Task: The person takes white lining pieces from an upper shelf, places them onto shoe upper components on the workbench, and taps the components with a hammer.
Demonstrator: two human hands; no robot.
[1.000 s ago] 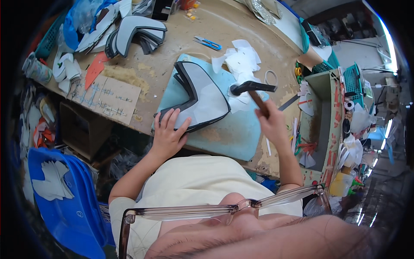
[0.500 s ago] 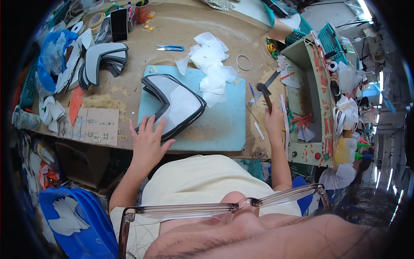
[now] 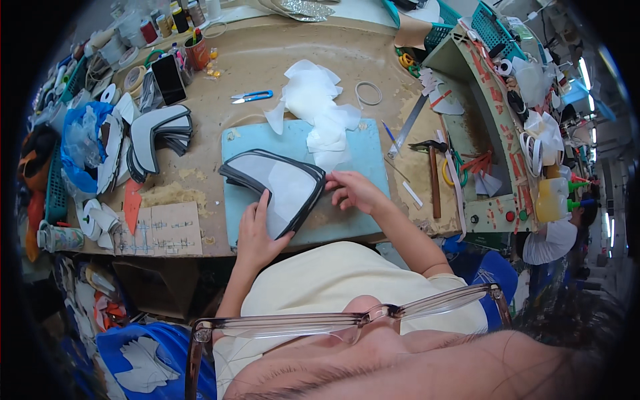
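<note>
A stack of V-shaped pieces, white with dark edges, lies on the light-blue cutting mat. My left hand is wrapped round the lower end of the stack, fingers along the inner edge and thumb at the bottom. By the stack's right corner is my right hand, its fingers loosely bent and apart, the fingertips at the edge with nothing held. A hammer with a wooden handle rests on the table to the right. Thin white sheets lie crumpled at the mat's far edge.
More V-shaped pieces are stacked at the left beside a phone. Blue thread snips lie beyond the mat. A metal ruler and an open-fronted metal box stand right. A blue bin is below left.
My right hand has let go of the hammer, now lying on the table, and moved left to the stack. My left hand has closed round the stack's lower end. The view has shifted slightly.
</note>
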